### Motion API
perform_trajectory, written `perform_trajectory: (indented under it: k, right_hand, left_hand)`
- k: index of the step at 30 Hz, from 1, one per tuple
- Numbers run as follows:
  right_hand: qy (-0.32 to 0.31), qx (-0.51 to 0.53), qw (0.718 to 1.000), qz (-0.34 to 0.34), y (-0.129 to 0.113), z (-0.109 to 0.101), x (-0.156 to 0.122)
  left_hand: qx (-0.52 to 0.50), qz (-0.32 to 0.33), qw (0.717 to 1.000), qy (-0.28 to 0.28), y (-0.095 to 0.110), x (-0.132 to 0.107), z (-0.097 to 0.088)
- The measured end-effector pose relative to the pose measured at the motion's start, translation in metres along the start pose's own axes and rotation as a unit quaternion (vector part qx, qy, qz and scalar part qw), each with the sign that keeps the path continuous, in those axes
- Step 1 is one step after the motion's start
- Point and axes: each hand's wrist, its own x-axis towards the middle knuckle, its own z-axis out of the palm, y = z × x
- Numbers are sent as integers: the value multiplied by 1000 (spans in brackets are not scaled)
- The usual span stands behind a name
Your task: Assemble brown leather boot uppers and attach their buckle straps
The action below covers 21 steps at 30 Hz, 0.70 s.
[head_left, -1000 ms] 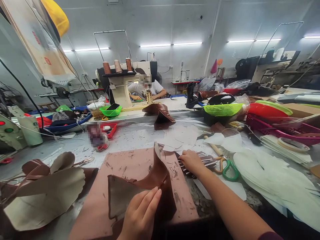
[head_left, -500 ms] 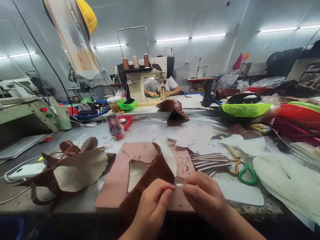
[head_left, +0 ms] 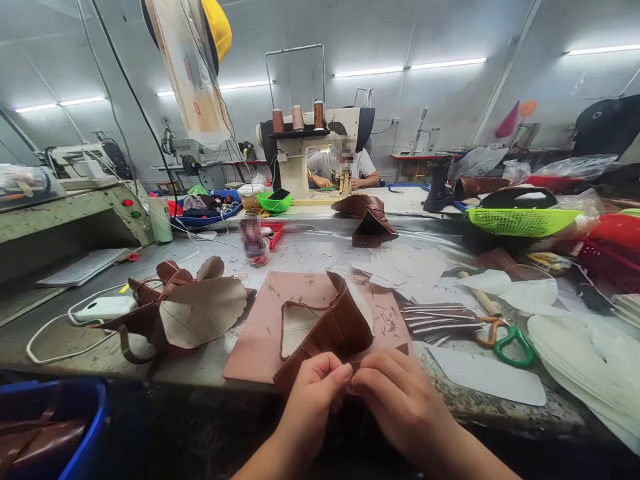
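Note:
My left hand (head_left: 315, 393) and my right hand (head_left: 400, 390) meet tip to tip at the table's front edge. Both are closed in a pinch on a small narrow strip (head_left: 355, 366), of which only a brown bit shows between the fingertips. Just beyond them a curved brown leather piece (head_left: 330, 327) with a pale lining stands on a pink board (head_left: 257, 333). To the right of the board lies a bundle of brown strips with white lines (head_left: 440, 321). Scissors with a green and an orange handle (head_left: 514, 347) rest beside it.
Stitched leather pieces with pale lining (head_left: 200, 310) lie at left, above a blue bin (head_left: 97, 427). White sheets (head_left: 565, 353) and a white panel (head_left: 490, 377) spread at right. A leather piece (head_left: 367, 217) and a sewing machine (head_left: 290, 167) stand farther back, where a person (head_left: 367, 167) sits.
The view has turned left and down, bringing in the blue bin. My fingertips have come closer together, and the white bit seen between them now shows as brown.

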Motion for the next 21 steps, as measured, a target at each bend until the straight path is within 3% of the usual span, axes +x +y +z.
perform_trajectory:
  k: [5,9,11,14,15,17,19,21]
  right_hand:
    - [-12,51,998,35,-3,6,-1]
    - [-18,184,976,113,0,10,-6]
    - [3,322,931,175,1,12,-9]
    - [78,532,804,254,3,15,-14]
    - [94,569,770,274,3,17,-17]
    - [88,587,742,311,5,23,-24]
    - [46,569,751,332,5,31,-32]
    - [-46,541,774,325,4,38,-36]
  left_hand:
    - [-57,-44,997,1,2,-5,0]
    - [-88,-70,994,-4,2,-9,-3]
    - [-68,-52,996,-3,3,-11,-9]
    - [-33,-30,999,11,10,-18,-33]
    - [-29,-23,999,27,15,-23,-44]
    - [-34,9,995,96,29,-35,-72]
    - [-43,83,970,225,44,-50,-104]
    - [-26,150,932,328,57,-62,-134]
